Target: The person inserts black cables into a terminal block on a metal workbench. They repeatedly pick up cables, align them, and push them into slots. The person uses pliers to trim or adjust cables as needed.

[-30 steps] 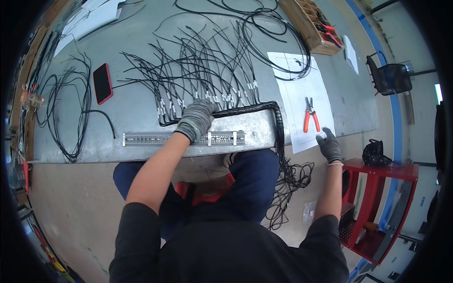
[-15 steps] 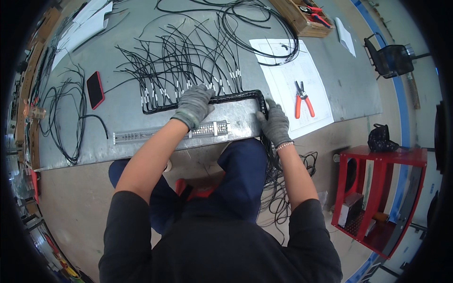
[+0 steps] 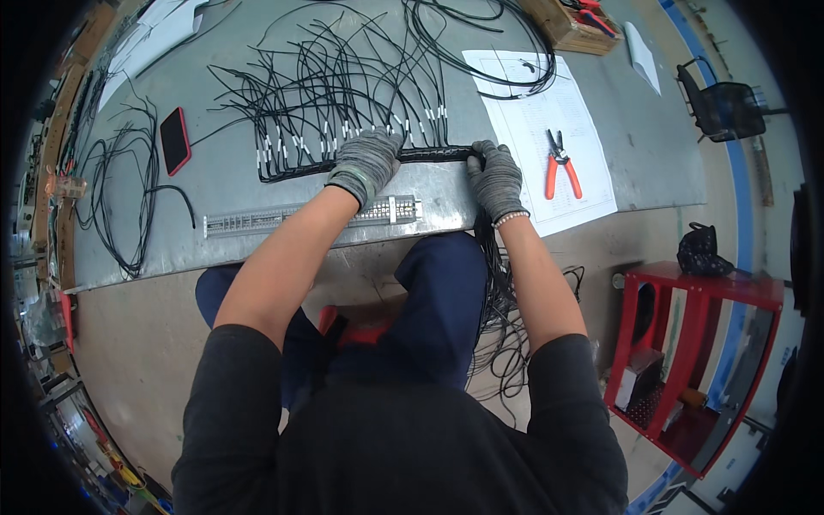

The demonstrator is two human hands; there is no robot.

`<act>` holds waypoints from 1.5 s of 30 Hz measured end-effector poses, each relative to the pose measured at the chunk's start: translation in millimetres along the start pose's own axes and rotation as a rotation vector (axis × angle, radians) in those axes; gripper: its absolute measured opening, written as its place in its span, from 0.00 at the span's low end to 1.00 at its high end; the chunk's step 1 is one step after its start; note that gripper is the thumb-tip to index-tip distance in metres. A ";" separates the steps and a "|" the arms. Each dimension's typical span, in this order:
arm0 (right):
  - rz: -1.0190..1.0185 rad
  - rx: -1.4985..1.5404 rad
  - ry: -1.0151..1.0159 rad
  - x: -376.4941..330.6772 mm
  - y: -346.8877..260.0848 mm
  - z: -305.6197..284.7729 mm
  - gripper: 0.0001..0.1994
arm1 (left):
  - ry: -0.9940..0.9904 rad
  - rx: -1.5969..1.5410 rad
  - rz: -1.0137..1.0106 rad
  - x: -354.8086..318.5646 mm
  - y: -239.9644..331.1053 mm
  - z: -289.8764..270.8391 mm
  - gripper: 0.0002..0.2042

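A black wire harness [image 3: 436, 155] lies across the table, its taped trunk running left to right. Many thin black wires with white marker sleeves fan out from its far side. My left hand [image 3: 367, 163], in a grey knit glove, is closed over the middle of the trunk. At the trunk's right-hand bend, my right hand [image 3: 497, 182], gloved the same way, grips it with the fingers on top. From under this hand the wires drop over the table's front edge beside my leg. A long slotted strip with small blocks [image 3: 257, 222] lies nearer me.
Orange-handled wire strippers [image 3: 562, 172] rest on a printed drawing sheet [image 3: 592, 190] at right. A red-edged phone [image 3: 175, 142] and loose black wires [image 3: 107, 206] are at left. Coiled cable [image 3: 481, 90] and a wooden tool box [image 3: 566, 33] sit at the back; a red shelf cart [image 3: 699, 287] stands at right.
My right hand has moved up from the hanging leg of the harness to its bend and closed there. My left hand now covers the trunk more fully. The whole view has shifted slightly.
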State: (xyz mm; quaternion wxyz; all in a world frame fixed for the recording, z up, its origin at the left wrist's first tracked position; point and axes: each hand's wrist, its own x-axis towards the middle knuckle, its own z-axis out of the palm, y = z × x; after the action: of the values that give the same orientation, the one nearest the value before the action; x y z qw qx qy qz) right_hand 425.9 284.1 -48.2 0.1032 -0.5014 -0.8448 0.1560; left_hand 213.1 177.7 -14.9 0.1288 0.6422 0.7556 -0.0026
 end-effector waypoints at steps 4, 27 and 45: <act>-0.047 -0.097 -0.041 11.1 -1.4 -9.2 0.14 | 0.088 -0.171 -0.073 -2.0 -7.1 13.4 0.18; 0.500 0.918 -0.616 145.0 -40.8 23.6 0.13 | 0.055 -0.342 -0.096 4.5 -16.9 15.6 0.16; 0.432 1.218 -0.702 163.1 -49.3 8.0 0.08 | 0.049 -0.300 -0.088 8.0 -13.5 18.8 0.18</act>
State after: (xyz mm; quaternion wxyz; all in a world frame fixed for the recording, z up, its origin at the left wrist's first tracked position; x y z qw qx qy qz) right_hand 305.5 404.2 -34.6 0.0538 -0.4309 -0.4739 0.7661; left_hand 202.5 179.8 -36.8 0.2045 0.5818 0.7779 0.1205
